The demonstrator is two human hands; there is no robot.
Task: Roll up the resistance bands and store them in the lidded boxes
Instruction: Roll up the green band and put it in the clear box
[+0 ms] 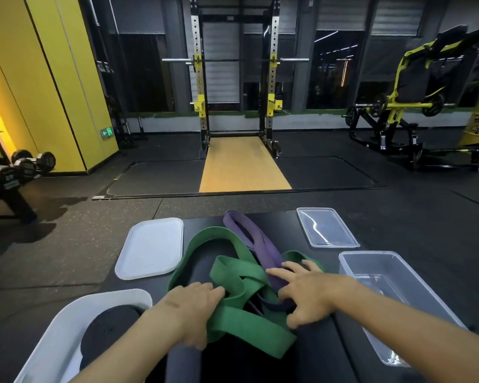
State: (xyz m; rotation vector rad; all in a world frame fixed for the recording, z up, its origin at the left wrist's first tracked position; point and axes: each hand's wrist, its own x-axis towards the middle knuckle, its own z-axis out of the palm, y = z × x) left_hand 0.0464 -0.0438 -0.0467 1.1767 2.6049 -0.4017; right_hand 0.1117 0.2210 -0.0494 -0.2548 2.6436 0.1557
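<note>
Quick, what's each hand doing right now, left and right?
Left hand: closed, gripping the green band.
Right hand: open, fingers spread, resting on the purple band.

Dim gym: black-and-yellow steel squat rack [234, 78] on wooden platform [244, 164], yellow wall panels [39, 78], dark rubber floor [94, 230], dark windows [335, 67].

Light: dim overall in my view, with a warm glow at the far left edge beside the yellow wall [53, 78].
Windows [338, 67]: dark.
Glare: a white streak on the clear lid [327, 228].
Shadows: soft, cast from the dumbbell rack [11, 175] onto the floor [67, 244].
Edges: wide-angle bending; wall panels lean.
Blur: the machine [415, 87] at right is smeared; the centre is sharp.
</note>
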